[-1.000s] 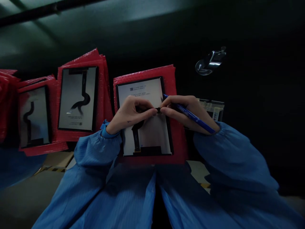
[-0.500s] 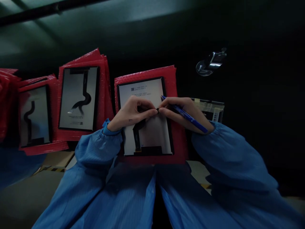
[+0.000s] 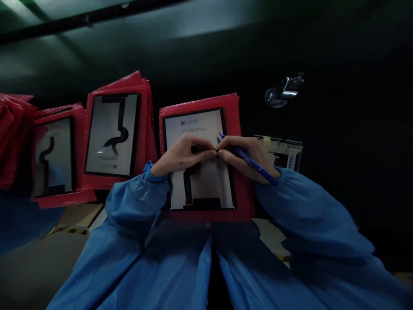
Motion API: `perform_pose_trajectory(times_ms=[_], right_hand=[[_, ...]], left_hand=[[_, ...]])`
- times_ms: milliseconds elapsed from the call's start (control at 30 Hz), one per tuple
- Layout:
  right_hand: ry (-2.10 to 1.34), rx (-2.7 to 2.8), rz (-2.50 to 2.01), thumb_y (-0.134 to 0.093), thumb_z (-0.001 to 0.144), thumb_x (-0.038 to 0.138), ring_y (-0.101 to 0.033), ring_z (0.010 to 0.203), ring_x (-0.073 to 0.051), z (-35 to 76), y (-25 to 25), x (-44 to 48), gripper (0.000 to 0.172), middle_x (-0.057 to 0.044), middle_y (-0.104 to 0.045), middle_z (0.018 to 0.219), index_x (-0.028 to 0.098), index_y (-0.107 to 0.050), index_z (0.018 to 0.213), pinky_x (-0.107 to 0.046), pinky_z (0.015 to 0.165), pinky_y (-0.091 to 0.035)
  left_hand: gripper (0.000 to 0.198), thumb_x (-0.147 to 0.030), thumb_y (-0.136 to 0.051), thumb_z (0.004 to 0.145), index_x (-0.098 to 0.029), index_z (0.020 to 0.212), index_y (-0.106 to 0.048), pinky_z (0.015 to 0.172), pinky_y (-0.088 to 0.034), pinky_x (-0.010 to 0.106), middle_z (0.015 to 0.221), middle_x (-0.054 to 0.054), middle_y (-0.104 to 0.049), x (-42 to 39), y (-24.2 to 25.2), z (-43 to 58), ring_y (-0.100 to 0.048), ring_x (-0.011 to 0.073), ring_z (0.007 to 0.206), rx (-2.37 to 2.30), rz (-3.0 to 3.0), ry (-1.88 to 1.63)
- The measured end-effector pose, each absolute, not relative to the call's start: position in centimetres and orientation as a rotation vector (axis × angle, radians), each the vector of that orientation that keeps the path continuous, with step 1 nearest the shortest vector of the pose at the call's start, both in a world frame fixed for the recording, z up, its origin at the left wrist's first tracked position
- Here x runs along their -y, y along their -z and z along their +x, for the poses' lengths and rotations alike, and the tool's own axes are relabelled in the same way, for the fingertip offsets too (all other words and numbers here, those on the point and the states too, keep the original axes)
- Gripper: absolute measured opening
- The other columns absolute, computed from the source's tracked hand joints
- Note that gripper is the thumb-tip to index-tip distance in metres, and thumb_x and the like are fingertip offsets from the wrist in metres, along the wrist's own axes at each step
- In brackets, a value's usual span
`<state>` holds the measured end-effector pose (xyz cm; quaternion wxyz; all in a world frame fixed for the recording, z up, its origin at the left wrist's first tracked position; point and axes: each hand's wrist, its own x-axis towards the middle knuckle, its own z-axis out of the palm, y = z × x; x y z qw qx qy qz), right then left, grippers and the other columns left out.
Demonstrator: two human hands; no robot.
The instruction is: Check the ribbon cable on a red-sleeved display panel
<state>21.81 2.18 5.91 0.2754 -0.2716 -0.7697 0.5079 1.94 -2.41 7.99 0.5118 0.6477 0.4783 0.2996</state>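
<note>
A display panel (image 3: 213, 181) lies face down on a red bubble-wrap sleeve (image 3: 237, 112) in front of me. A black flex cable (image 3: 187, 185) runs up its back. My left hand (image 3: 180, 155) and my right hand (image 3: 243, 157) meet over the panel's middle, fingertips pinching the cable's upper end. A blue pen (image 3: 250, 160) is tucked in my right hand, its tip pointing up and left. Both arms wear blue sleeves.
Two more panels (image 3: 112, 135) (image 3: 53, 157) lie on red sleeves to the left, with a further red stack (image 3: 13, 129) at the left edge. A shiny metal object (image 3: 284, 91) sits at the back right. A taped clear part (image 3: 284, 150) lies beside my right hand.
Both hands have stayed together on the cable end, fingertips closing in slightly. The view has shifted a little, so everything sits slightly lower and to the right.
</note>
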Motion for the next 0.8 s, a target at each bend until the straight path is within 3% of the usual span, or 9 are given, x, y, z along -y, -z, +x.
perform_pose_trajectory(times_ms=[100, 200, 267, 333, 400, 467, 567, 733, 800], right_hand=[[-1.26, 2.028, -0.752, -0.059, 0.088, 0.025, -0.053, 0.054, -0.01, 21.8, -5.8, -2.5, 0.016, 0.002, -0.061, 0.063, 0.016, -0.068, 0.079, -0.02, 0.053, -0.041], [-0.95, 1.845, -0.851, -0.057, 0.098, 0.031, -0.055, 0.052, -0.01, 22.8, -6.4, -2.7, 0.02, -0.001, -0.067, 0.071, 0.017, -0.07, 0.092, -0.019, 0.046, -0.041], [-0.696, 1.648, -0.863, -0.05, 0.105, 0.031, -0.054, 0.046, -0.008, 23.9, -7.2, -1.9, 0.024, -0.001, -0.07, 0.076, 0.018, -0.07, 0.104, -0.018, 0.04, -0.038], [-0.559, 1.597, -0.807, -0.045, 0.108, 0.024, -0.056, 0.043, -0.008, 24.8, -7.9, 0.2, 0.024, 0.0, -0.071, 0.074, 0.02, -0.068, 0.114, -0.017, 0.037, -0.04], [-0.605, 1.892, -0.774, -0.047, 0.106, 0.014, -0.068, 0.057, -0.011, 25.2, -8.0, 3.1, 0.027, 0.001, -0.074, 0.08, 0.023, -0.067, 0.122, -0.02, 0.05, -0.056], [-0.603, 2.238, -0.665, -0.051, 0.104, 0.015, -0.075, 0.098, -0.021, 24.9, -7.3, 5.9, 0.027, -0.008, -0.075, 0.113, 0.019, -0.063, 0.128, -0.033, 0.084, -0.066], [-0.561, 2.504, -0.577, -0.052, 0.104, 0.025, -0.05, 0.14, -0.035, 23.7, -5.3, 8.5, 0.041, -0.016, -0.057, 0.145, 0.009, -0.053, 0.142, -0.058, 0.111, -0.052], [-0.547, 2.512, -0.576, -0.055, 0.103, 0.036, -0.024, 0.154, -0.037, 22.3, -3.7, 9.2, 0.071, -0.02, -0.038, 0.159, 0.006, -0.025, 0.161, -0.066, 0.119, -0.036], [-0.537, 2.427, -0.589, -0.05, 0.105, 0.029, -0.022, 0.154, -0.035, 22.1, -4.0, 9.2, 0.069, -0.019, -0.035, 0.161, 0.012, -0.018, 0.164, -0.064, 0.119, -0.037]], left_hand=[[0.026, -0.036, -0.06, 0.095, -0.014, 0.089, -0.073, 0.056, -0.042, 0.022, 0.063, 0.0, -0.062, 2.4, -8.2, 1.5, -0.056, 0.0109, 0.057, -1.215, 1.609, -0.763], [0.032, -0.043, -0.052, 0.1, -0.017, 0.097, -0.07, 0.058, -0.041, 0.023, 0.067, 0.0, -0.064, 4.2, -9.4, -0.1, -0.058, 0.012, 0.06, -1.609, 1.644, -0.938], [0.034, -0.045, -0.049, 0.101, -0.018, 0.088, -0.066, 0.057, -0.037, 0.024, 0.061, -0.001, -0.059, 6.7, -10.4, -1.1, -0.054, 0.0122, 0.056, -1.948, 1.597, -0.952], [0.04, -0.047, -0.048, 0.1, -0.019, 0.073, -0.059, 0.056, -0.032, 0.026, 0.056, -0.002, -0.053, 9.8, -10.9, -1.6, -0.048, 0.0125, 0.053, -2.127, 1.517, -0.745], [0.042, -0.049, -0.049, 0.098, -0.019, 0.07, -0.057, 0.059, -0.03, 0.028, 0.058, 0.0, -0.053, 12.7, -10.5, -1.3, -0.05, 0.0144, 0.055, -2.215, 1.404, -0.481], [0.041, -0.051, -0.051, 0.095, -0.02, 0.07, -0.056, 0.062, -0.029, 0.029, 0.062, 0.001, -0.056, 14.6, -9.5, -0.7, -0.053, 0.0169, 0.06, -2.228, 1.307, -0.289], [0.047, -0.057, -0.05, 0.093, -0.02, 0.065, -0.049, 0.063, -0.029, 0.029, 0.061, 0.001, -0.053, 15.6, -8.0, -0.1, -0.05, 0.0166, 0.059, -2.12, 1.235, -0.252], [0.053, -0.063, -0.057, 0.089, -0.018, 0.062, -0.049, 0.058, -0.031, 0.027, 0.061, 0.0, -0.049, 15.2, -9.0, -0.3, -0.044, 0.0136, 0.059, -1.863, 1.147, -0.502], [0.051, -0.06, -0.059, 0.091, -0.018, 0.063, -0.051, 0.056, -0.033, 0.026, 0.062, -0.001, -0.048, 14.9, -10.7, 0.0, -0.042, 0.0127, 0.059, -1.696, 1.08, -0.661]])
